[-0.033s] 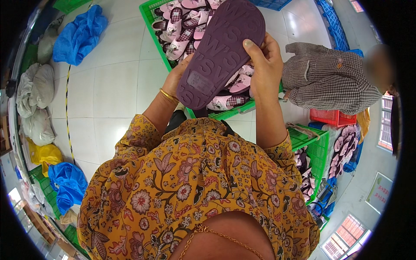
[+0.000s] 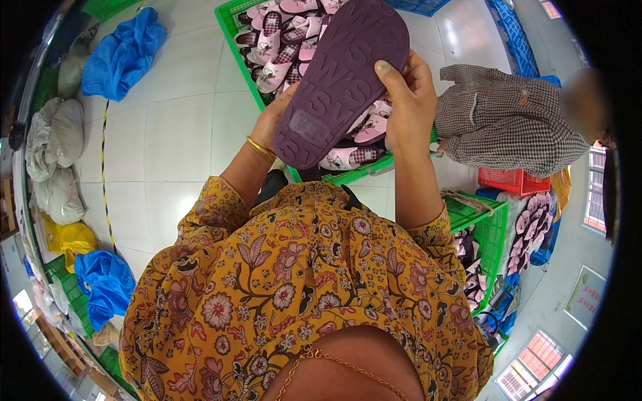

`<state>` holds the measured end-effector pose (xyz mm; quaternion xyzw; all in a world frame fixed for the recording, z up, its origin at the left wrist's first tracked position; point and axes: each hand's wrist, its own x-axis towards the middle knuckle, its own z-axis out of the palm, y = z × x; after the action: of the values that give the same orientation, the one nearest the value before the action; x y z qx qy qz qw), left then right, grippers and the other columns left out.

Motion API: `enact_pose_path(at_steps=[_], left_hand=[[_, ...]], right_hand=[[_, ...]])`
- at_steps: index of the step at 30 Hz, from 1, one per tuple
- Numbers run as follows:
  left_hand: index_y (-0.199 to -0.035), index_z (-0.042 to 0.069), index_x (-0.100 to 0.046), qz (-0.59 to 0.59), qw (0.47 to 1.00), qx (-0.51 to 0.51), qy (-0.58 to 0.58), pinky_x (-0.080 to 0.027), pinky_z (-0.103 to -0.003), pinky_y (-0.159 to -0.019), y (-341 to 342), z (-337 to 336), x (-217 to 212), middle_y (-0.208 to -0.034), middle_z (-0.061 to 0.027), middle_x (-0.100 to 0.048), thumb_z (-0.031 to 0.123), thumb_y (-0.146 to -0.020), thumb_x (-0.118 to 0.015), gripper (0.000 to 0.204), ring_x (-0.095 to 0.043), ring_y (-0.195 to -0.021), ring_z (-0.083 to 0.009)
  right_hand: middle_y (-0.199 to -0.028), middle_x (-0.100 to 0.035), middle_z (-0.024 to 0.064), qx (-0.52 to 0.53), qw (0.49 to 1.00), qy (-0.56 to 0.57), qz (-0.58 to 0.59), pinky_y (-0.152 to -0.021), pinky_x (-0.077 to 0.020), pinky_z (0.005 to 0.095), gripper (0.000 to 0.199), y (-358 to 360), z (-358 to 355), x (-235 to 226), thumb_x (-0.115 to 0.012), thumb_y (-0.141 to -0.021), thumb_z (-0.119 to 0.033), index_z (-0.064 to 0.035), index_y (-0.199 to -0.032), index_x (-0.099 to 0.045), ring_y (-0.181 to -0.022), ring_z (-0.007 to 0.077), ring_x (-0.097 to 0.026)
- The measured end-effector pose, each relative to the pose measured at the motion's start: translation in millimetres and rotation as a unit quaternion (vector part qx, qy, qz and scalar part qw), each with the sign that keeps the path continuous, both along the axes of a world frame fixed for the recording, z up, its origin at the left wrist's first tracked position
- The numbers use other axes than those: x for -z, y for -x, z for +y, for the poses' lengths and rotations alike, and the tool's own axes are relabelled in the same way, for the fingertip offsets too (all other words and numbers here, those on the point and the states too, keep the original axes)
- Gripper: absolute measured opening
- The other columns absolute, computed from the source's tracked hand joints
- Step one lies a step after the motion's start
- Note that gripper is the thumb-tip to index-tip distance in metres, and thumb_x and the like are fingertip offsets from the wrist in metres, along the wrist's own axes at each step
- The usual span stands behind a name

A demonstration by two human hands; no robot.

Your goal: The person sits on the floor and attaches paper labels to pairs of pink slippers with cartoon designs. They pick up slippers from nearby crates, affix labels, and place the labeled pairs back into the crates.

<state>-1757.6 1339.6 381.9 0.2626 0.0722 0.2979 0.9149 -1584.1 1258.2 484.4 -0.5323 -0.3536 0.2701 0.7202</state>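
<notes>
A slipper (image 2: 344, 77) is held up between my two hands, its dark purple sole with raised lettering facing me. My left hand (image 2: 273, 121) grips it by the lower left edge, fingers mostly hidden behind it. On the upper right edge my right hand (image 2: 409, 100) is closed, thumb lying on the sole and fingers behind. Beneath it stands a green crate (image 2: 235, 47) full of pink slippers (image 2: 273, 75) with checked insoles. The slipper's upper side is turned away from me.
At the right stands a person in a checked top (image 2: 515, 120). Nearer are a red crate (image 2: 511, 180) and a green crate of slippers (image 2: 496, 230). Blue sacks (image 2: 127, 53), pale sacks (image 2: 59, 144) and a yellow bag (image 2: 70, 235) lie at the left, by a striped floor line (image 2: 104, 160).
</notes>
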Motion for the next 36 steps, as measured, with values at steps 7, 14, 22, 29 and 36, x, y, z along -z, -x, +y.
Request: enact_pose_path(at_steps=[7, 14, 22, 29, 36], left_hand=[[-0.138, 0.001, -0.033, 0.0, 1.0, 0.015, 0.02, -0.048, -0.039, -0.097, -5, 2, -1, -0.133, -0.0176, -0.047, 0.028, -0.093, -0.049, 0.056, -0.054, -0.116, -0.0264], [-0.137, 0.0, -0.035, 0.023, 1.0, -0.002, 0.017, -0.048, -0.038, -0.096, -10, 0, 0, -0.132, -0.0169, -0.048, 0.026, -0.093, -0.048, 0.053, -0.055, -0.115, -0.0259], [-0.135, 0.0, -0.037, 0.008, 1.0, 0.013, 0.017, -0.047, -0.038, -0.097, -16, -8, -3, -0.131, -0.0169, -0.049, 0.024, -0.094, -0.045, 0.049, -0.055, -0.114, -0.0259], [-0.137, 0.001, -0.035, 0.008, 1.0, 0.018, 0.003, -0.047, -0.04, -0.097, -21, -14, -11, -0.133, -0.0182, -0.047, 0.025, -0.095, -0.043, 0.049, -0.054, -0.116, -0.0269], [-0.138, 0.001, -0.034, 0.0, 0.999, 0.032, 0.038, -0.047, -0.04, -0.097, -26, -8, 6, -0.135, -0.0178, -0.046, 0.025, -0.096, -0.043, 0.049, -0.053, -0.118, -0.0278]], right_hand=[[-0.091, -0.055, 0.0037, -0.013, 1.0, -0.002, 0.018, -0.072, -0.0452, 0.021, 0.046, -1, 1, -2, -0.07, -0.08, -0.011, 0.0063, -0.118, -0.052, -0.079, 0.009, -0.053], [-0.088, -0.056, 0.0016, -0.006, 1.0, -0.022, 0.014, -0.063, -0.0428, 0.0183, 0.044, -6, 2, 0, -0.07, -0.079, -0.009, 0.007, -0.116, -0.052, -0.072, 0.0055, -0.051], [-0.088, -0.057, 0.0021, -0.004, 0.999, -0.027, 0.028, -0.066, -0.0434, 0.0184, 0.044, -9, -8, -2, -0.069, -0.079, -0.008, 0.0076, -0.116, -0.051, -0.074, 0.006, -0.052], [-0.093, -0.058, 0.0047, -0.009, 0.999, -0.023, 0.024, -0.072, -0.0464, 0.0209, 0.046, -13, -13, 0, -0.068, -0.08, -0.008, 0.0079, -0.118, -0.049, -0.08, 0.0086, -0.055], [-0.1, -0.059, 0.0065, -0.017, 0.998, -0.011, 0.056, -0.081, -0.0456, 0.0238, 0.045, -17, -11, 8, -0.067, -0.081, -0.008, 0.0072, -0.119, -0.049, -0.087, 0.0111, -0.056]])
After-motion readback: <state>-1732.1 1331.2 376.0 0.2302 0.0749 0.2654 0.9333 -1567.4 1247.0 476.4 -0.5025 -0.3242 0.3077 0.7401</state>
